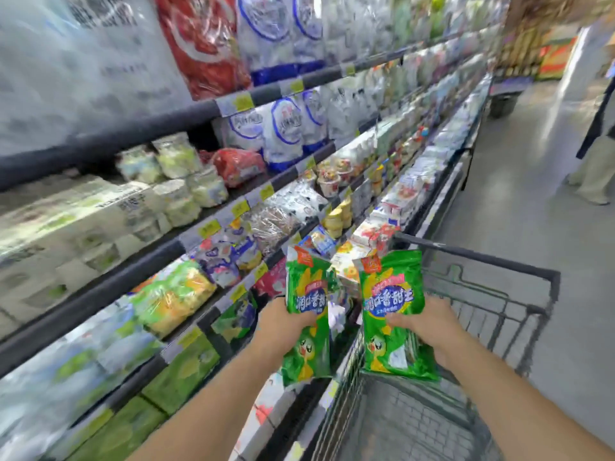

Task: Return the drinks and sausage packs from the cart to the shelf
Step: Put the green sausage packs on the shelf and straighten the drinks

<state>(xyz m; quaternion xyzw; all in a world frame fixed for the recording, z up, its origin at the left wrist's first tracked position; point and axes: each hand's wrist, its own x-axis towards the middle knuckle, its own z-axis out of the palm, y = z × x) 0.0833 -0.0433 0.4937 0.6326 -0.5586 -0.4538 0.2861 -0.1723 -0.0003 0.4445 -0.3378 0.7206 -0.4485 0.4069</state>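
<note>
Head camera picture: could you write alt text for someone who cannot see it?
A person holds two green sausage packs upright, one in the left hand and one in the right hand, above a wire cart in a shop aisle. The left pack is over the cart's left edge, the right pack over the basket. Blurred chilled shelves fill the left.

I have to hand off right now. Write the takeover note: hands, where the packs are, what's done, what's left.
Left hand: gripping one green sausage pack, held out over the shelf edge.
Right hand: gripping a second green pack, above the cart's near-left corner.
Done: both packs are lifted out of the cart; neither is on the shelf yet.
The visible part of the cart basket looks empty; no drinks seen there, but its near end is out of view.
Left: set both packs on the shelf, then check the cart for anything remaining.
</note>
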